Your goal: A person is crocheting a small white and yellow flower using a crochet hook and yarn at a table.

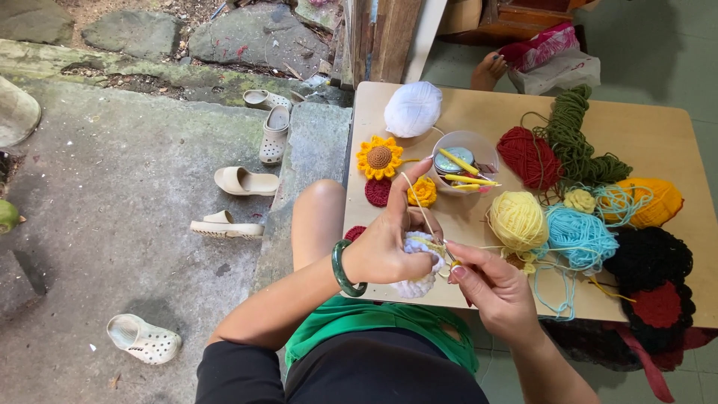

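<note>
Left hand gripping white-and-lilac crocheted piece over near table edge, index finger raised, pale yellow strand running over it. Right hand pinching crochet hook, mostly hidden; long axis seeming to run from right fingers up-left into piece, tip direction unclear. Yellow yarn ball lying just beyond hands on wooden table; crocheted sunflower farther off.

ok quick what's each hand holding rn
Left hand: closed on the white crochet piece, yarn strand over its raised finger.
Right hand: closed on a crochet hook.
</note>
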